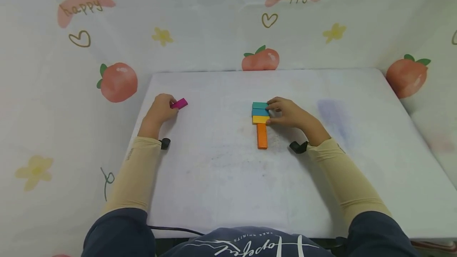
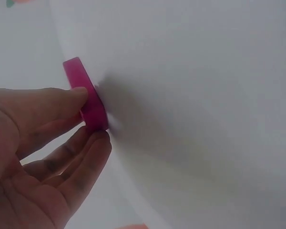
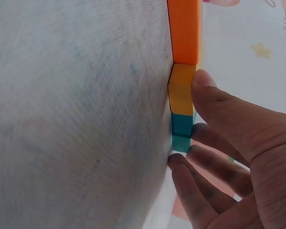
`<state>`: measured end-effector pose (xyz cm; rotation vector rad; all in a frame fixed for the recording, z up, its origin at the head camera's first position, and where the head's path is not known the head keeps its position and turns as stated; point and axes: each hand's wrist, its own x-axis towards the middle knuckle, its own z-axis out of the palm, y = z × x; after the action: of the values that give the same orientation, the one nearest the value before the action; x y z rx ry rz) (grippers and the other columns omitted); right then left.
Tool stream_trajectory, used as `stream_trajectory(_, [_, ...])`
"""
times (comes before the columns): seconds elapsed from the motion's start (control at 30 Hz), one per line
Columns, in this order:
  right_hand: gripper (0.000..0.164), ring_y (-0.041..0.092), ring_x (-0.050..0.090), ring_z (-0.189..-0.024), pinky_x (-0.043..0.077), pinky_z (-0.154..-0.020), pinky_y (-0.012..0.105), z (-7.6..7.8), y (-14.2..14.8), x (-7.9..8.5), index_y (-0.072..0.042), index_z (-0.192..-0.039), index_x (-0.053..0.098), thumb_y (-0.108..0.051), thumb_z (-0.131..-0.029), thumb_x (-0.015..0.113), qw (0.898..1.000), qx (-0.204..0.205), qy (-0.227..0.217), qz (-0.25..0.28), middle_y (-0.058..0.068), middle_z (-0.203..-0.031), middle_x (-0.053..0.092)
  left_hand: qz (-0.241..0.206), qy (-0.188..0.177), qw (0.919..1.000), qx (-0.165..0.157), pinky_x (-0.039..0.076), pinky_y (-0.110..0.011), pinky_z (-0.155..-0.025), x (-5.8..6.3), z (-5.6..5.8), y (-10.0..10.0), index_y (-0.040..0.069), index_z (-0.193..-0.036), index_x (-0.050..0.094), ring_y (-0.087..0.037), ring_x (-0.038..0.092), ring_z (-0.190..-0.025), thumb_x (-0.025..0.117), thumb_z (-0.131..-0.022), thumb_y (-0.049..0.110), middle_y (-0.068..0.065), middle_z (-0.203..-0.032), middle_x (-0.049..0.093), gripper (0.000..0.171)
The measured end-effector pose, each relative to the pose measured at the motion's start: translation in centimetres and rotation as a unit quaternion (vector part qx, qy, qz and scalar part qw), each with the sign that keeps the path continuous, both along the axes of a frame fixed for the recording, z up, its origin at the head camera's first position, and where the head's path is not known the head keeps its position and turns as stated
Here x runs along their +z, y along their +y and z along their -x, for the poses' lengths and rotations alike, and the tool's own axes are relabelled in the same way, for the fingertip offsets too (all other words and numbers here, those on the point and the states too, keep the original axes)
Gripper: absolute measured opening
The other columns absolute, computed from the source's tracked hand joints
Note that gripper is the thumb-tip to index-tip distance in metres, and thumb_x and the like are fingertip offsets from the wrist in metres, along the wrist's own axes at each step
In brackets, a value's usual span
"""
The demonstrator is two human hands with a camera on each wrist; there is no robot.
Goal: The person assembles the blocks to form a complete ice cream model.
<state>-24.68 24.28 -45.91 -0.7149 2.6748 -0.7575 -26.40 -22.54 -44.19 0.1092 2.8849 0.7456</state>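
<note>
My left hand pinches a magenta rectangular block between thumb and fingers, near the table's left side. In the left wrist view the thumb lies across the block, which is tilted. My right hand is at the right ends of three blocks laid side by side: green, blue and yellow. Its thumb touches the yellow block; the other fingers, loosely bent, lie along the blue and green ends. An orange block extends from the yellow one toward me.
The blocks lie on a white table with a faint purple stain at right. A white cloth backdrop printed with peaches rises behind and at the sides. A black cable runs along the front edge.
</note>
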Motion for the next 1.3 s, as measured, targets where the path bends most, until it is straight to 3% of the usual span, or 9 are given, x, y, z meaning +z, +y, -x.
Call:
stream_trajectory(0.17, [0.058,0.037,0.063,-0.126,0.054,-0.109,0.053,0.1,-0.3,0.1,0.001,-0.138,0.068,-0.030,-0.092,0.086,1.000,-0.004,-0.003,0.000,0.021,-0.153,0.055,-0.011,-0.002,0.9997,-0.024,0.051,-0.056,-0.107,-0.3,1.6,3.0,-0.014,-0.130,0.064,-0.041,0.058,-0.114,0.062,-0.099,0.007,-0.031,-0.124,0.063,0.037])
stream_trajectory(0.7, [0.059,0.038,0.062,-0.129,0.054,-0.111,0.053,0.0,-0.8,0.2,0.001,-0.140,0.067,-0.030,-0.093,0.085,1.000,-0.008,-0.022,-0.003,0.020,-0.155,0.053,-0.032,-0.016,0.9903,-0.134,0.046,-0.046,-0.116,-0.6,5.4,16.4,-0.008,-0.134,0.064,-0.032,0.053,-0.123,0.060,-0.100,0.005,-0.023,-0.134,0.060,0.037])
stream_trajectory(0.97, [0.059,0.040,0.061,-0.132,0.053,-0.112,0.053,0.0,-0.8,0.6,0.002,-0.140,0.066,-0.029,-0.093,0.085,0.999,-0.012,-0.043,0.003,0.021,-0.155,0.052,-0.046,-0.023,0.9833,-0.175,0.050,-0.041,-0.114,-1.1,5.8,20.6,-0.005,-0.135,0.064,-0.030,0.052,-0.124,0.062,-0.100,0.007,-0.019,-0.133,0.058,0.037])
stream_trajectory(1.3, [0.059,0.039,0.058,-0.136,0.054,-0.111,0.052,0.0,-0.4,0.7,0.003,-0.138,0.066,-0.027,-0.092,0.086,0.999,-0.011,-0.040,0.009,0.021,-0.154,0.052,-0.054,-0.011,0.9744,-0.218,0.049,-0.041,-0.115,-1.0,5.5,23.1,-0.005,-0.133,0.067,-0.030,0.054,-0.122,0.061,-0.106,0.014,-0.020,-0.132,0.062,0.034])
